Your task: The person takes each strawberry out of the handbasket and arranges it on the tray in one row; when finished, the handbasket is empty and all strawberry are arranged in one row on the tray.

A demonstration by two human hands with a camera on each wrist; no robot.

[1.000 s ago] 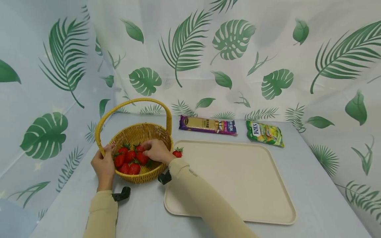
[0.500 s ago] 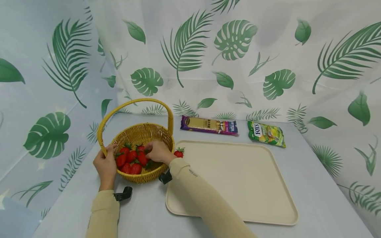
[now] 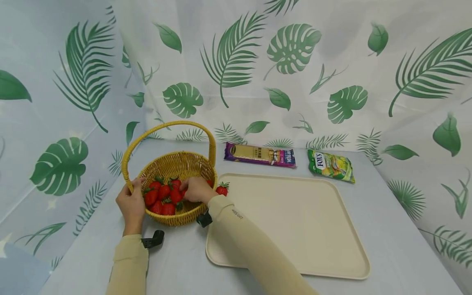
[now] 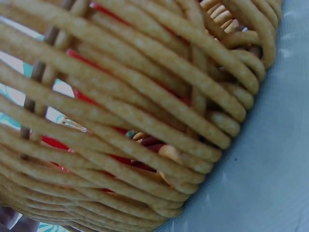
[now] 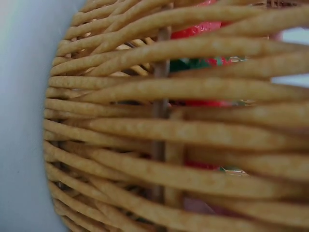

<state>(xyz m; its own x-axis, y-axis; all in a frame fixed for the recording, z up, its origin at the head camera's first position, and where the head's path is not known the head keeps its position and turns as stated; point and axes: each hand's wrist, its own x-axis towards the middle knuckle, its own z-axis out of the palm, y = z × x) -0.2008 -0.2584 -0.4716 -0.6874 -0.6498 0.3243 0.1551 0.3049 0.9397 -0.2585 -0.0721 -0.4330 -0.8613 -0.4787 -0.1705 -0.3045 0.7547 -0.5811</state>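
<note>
A yellow woven basket (image 3: 177, 219) with a tall arched handle stands on the left of the table, with several red strawberries (image 3: 168, 209) inside. My left hand (image 3: 131, 205) grips its left rim where the handle meets it. Reaching over the right rim, my right hand (image 3: 197, 189) has curled fingers at a strawberry (image 3: 183, 193), which is mostly hidden by them. Some red shows behind that hand near the rim. Both wrist views are filled by the basket's weave (image 4: 120, 96), (image 5: 111, 130), with bits of red through the gaps; neither shows the fingertips clearly.
A beige tray (image 3: 295, 221) lies right of the basket, under the right forearm. One strawberry (image 3: 221, 189) sits by its upper left corner. Behind are a long purple-and-gold packet (image 3: 259, 155) and a green candy bag (image 3: 331, 165). Leaf-patterned cloth (image 3: 250, 94) walls the table.
My right hand has shifted slightly right and down inside the basket, and red now shows behind it by the right rim. The left hand keeps its grip; the view has shifted slightly.
</note>
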